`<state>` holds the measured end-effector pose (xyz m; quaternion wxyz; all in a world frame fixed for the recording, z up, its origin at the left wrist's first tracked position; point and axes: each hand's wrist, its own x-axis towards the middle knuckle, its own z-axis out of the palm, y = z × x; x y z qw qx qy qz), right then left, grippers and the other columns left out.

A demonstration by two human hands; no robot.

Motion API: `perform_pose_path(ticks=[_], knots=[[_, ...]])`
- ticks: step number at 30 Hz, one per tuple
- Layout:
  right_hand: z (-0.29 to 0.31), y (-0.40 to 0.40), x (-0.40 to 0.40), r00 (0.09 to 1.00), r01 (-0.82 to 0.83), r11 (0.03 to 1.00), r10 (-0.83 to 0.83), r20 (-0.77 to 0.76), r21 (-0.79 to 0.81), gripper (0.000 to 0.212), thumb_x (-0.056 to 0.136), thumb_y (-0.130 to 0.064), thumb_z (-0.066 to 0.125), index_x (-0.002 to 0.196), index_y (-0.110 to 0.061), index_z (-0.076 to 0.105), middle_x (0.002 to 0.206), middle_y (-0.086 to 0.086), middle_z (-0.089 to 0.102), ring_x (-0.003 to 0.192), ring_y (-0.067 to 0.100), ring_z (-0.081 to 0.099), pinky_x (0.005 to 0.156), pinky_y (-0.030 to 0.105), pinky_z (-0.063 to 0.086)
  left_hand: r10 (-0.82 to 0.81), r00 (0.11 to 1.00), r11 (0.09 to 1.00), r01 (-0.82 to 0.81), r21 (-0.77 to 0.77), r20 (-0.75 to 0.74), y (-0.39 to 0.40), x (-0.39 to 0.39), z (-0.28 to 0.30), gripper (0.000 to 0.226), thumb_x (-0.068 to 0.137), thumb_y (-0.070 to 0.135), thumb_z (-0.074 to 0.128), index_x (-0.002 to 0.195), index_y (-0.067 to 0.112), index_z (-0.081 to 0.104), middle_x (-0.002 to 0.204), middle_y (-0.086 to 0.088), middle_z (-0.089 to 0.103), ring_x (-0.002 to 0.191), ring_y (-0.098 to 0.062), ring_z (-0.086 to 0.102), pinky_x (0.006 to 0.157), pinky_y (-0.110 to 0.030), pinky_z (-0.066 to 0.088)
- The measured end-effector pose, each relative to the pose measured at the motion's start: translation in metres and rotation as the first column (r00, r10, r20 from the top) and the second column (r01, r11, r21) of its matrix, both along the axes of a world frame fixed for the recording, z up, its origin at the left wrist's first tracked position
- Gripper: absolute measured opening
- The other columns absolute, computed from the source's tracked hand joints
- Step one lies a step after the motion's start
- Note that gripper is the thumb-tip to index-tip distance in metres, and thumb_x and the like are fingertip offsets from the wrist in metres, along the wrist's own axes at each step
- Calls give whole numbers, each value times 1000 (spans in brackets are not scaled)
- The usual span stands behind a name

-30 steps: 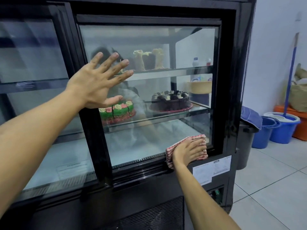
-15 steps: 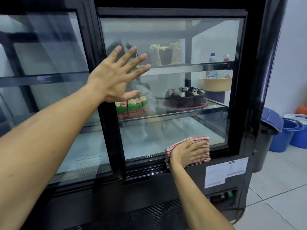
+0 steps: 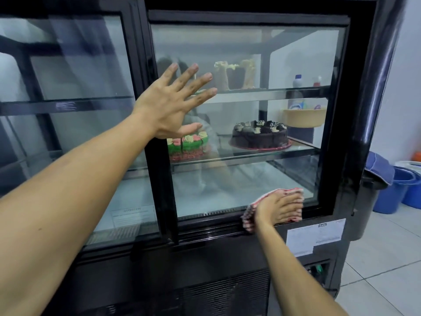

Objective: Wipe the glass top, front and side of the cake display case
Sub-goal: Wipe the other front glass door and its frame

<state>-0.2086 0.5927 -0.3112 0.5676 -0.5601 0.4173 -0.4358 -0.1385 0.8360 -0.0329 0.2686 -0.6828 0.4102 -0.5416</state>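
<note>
The right hand (image 3: 279, 208) lies flat on a red-and-white cloth (image 3: 249, 218), fingers straight and pressed against the bottom right corner of the display case's (image 3: 355, 110) front glass (image 3: 250, 179) — the cloth peeks out above the fingertips and behind the wrist, right where the glass meets the black lower frame. Up and over to the left of it, the left hand (image 3: 168, 108) is spread wide open, palm toward the glass beside the black centre post, holding nothing; whether the palm actually touches the pane is hard to say. Behind the glass, just under that left hand's thumb, sits a green and pink cake (image 3: 188, 144); a chocolate cake (image 3: 259, 135) sits on the same shelf, above the right hand. Higher up, beyond the left fingertips, stands a pale tall cake (image 3: 234, 74). Just right of the cloth hand, below it, a white label (image 3: 314, 238) is stuck on the black base — and further right, blue buckets (image 3: 391, 190) stand on the tiled floor.
</note>
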Motion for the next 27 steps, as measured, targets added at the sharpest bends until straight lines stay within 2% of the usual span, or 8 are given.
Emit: perform_pose_path(ticks=[4,8,11,14,18,20,23,27], knots=[[-2,-7,2,997,76,997,-76,1,1,68,110,-43,9,164,-4,-3,169,28,-12,157,42,-13,125,46,-15,-4,1000,1000,4,-3,-19,0,0,1,86,92,76,-11,163,29,-21,173,-5,-17,160,-34,-10,128,-60,4],[-7,97,31,993,-18,993,5,-116,-116,91,102,-62,-9,162,3,11,164,39,0,151,60,0,124,59,-9,10,1000,1000,-10,-10,-15,0,1,-1,84,94,74,-6,163,29,-21,173,-5,-16,161,-33,-10,128,-60,4],[-9,173,31,976,-200,977,192,-100,-78,86,96,-68,-1,158,-11,-19,164,27,-28,152,48,-26,116,44,-31,28,999,1000,-28,-5,-28,1,-2,-1,84,95,75,-3,163,29,-22,172,-5,-18,160,-33,-11,128,-60,4],[-14,180,34,954,-297,947,291,-67,-121,81,94,-66,2,149,-20,-35,159,21,-41,149,42,-37,121,49,-25,27,999,1000,-27,-4,-28,1,-4,0,85,95,74,-1,163,28,-22,172,-6,-18,160,-34,-11,128,-60,5],[-7,98,29,995,-48,916,8,-101,-398,81,105,-58,6,162,0,5,164,39,-1,152,60,0,125,59,-5,7,1000,1000,-8,-16,-29,0,-2,-1,83,97,73,-1,164,28,-18,173,-6,-14,161,-35,-9,128,-61,6],[13,47,23,992,-6,874,-55,-112,-486,74,107,-52,9,162,-3,-1,166,36,-6,153,56,-6,124,64,-6,-13,1000,1000,12,-20,-28,-1,0,-3,84,95,73,-2,165,28,-14,174,-7,-11,161,-35,-7,128,-61,7],[47,24,20,986,-29,706,-94,-135,-708,73,108,-48,18,163,-7,-8,167,33,-12,154,53,-13,124,63,-10,-13,999,1000,12,-9,-38,-1,-2,-1,83,97,72,1,165,28,-16,174,-7,-11,160,-36,-8,127,-62,7],[46,62,26,985,-165,153,-28,-171,-974,65,111,-49,25,166,-17,12,169,25,0,156,49,1,125,62,-4,-16,999,1000,15,-17,-38,-2,-1,-1,83,97,73,0,165,27,-15,174,-8,-10,160,-37,-7,128,-62,5]])
